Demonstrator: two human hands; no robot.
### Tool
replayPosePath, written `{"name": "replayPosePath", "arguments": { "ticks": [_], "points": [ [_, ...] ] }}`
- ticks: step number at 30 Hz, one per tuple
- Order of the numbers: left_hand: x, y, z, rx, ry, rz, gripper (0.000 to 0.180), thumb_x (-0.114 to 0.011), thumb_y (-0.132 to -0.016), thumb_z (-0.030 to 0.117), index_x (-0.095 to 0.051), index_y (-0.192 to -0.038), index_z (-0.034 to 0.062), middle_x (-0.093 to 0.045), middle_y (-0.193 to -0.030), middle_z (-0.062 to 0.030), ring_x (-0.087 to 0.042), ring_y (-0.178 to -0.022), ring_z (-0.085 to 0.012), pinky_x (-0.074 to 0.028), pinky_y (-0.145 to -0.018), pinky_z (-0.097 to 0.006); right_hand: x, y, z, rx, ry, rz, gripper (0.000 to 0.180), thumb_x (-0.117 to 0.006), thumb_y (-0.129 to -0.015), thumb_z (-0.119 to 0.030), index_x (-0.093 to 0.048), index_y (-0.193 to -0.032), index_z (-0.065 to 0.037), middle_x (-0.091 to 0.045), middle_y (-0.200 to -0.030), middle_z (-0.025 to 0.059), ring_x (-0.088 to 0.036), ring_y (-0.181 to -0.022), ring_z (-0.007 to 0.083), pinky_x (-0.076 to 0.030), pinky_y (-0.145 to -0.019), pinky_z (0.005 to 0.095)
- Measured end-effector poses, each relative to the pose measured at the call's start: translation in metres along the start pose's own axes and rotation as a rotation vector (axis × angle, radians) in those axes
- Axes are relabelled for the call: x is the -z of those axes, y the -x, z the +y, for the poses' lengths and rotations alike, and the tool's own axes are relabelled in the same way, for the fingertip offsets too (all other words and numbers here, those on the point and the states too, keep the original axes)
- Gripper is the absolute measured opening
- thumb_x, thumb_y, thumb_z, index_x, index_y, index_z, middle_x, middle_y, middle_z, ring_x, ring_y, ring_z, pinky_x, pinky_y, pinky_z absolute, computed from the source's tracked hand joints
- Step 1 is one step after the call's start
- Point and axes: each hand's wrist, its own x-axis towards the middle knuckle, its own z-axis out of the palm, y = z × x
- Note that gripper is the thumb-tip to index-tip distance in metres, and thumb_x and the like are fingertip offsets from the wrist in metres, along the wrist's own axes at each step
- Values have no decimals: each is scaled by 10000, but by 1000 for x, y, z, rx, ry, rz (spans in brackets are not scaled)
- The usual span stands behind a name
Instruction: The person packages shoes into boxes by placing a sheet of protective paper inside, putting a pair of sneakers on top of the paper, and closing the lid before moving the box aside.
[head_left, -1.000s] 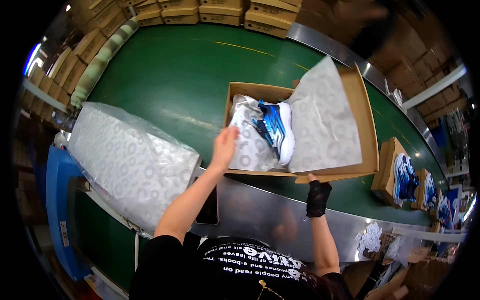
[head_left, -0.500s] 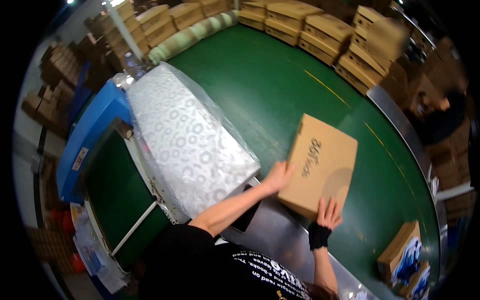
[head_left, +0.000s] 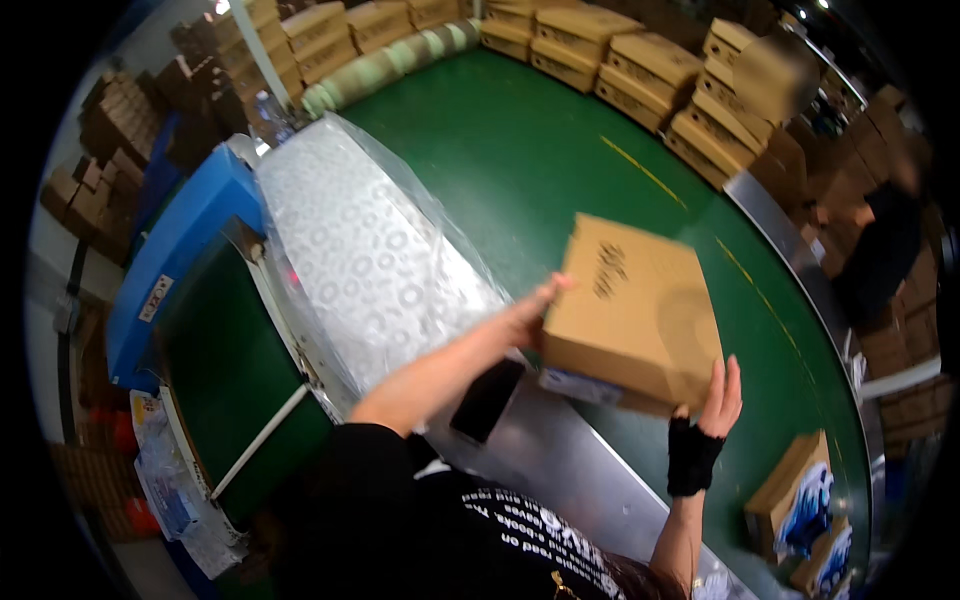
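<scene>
A brown cardboard shoebox [head_left: 640, 300] is tilted between my two hands over the green surface. My left hand [head_left: 535, 310] holds its left side, the fingers partly hidden behind the box. At the near right corner my right hand [head_left: 712, 405], in a black wrist band, grips with the thumb against the near side and the fingers stretched up along the edge. A blue and white strip [head_left: 580, 387] shows beneath the box's near edge; I cannot tell what it is.
Left of the box lies a plastic-wrapped stack of patterned white paper [head_left: 370, 250]. A black phone [head_left: 487, 402] rests on the metal ledge [head_left: 560, 460]. Opened boxes [head_left: 790, 495] stand at the lower right, and closed shoeboxes [head_left: 650, 70] line the far side. A person [head_left: 885, 240] works at right.
The box has risen and tipped, showing more of its near side. My right hand has moved right to the corner, and my left hand has shifted up and left along the side.
</scene>
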Motion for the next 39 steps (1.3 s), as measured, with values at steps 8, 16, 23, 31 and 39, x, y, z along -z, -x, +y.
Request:
{"name": "replayPosePath", "arguments": {
  "ticks": [8,16,23,31,39],
  "points": [
    [38,193,84,-496,176,260,579,-444,-782,519,-436,-1180,98,-505,-1112,-66,-511,-975,-189,-445,-782,-330,-41,121,55,-183,-137,-271,566,-594,-686,-63,-386,-1212,-37,-265,-1294,243,-386,-1120,390,-342,-918,400],
    [136,347,52,-756,541,992,859,-494,-632,662,-251,-1303,183,-327,-1265,-110,-307,-1163,-310,-272,-898,-538,-66,240,75,-434,18,-721,681,-663,-655,-296,-360,-1236,-112,-299,-1298,159,-283,-1210,303,-208,-936,557],
    [186,351,-7,-707,509,1292,844,-598,-691,493,-191,-1316,100,-272,-1289,-200,-358,-1137,-349,-347,-863,-521,-80,252,85,-486,89,-679,716,-689,-612,-267,-366,-1238,-136,-308,-1299,128,-261,-1225,271,-193,-928,570],
    [50,168,-52,-467,-314,773,282,-561,-792,272,-520,-957,46,-562,-829,-75,-574,-717,-173,-481,-591,-296,-77,248,64,-484,95,-609,673,-689,-589,-279,-418,-1188,-135,-337,-1264,115,-320,-1182,255,-223,-914,526],
    [-50,93,-209,-297,-1630,39,572,-583,-746,379,-444,-1153,1,-367,-1214,-256,-382,-1104,-380,-309,-914,-443,-51,243,89,-431,-396,-529,469,-620,-668,-302,-502,-1082,-116,-324,-1260,192,-339,-1147,341,-284,-913,501]
  ]
}}
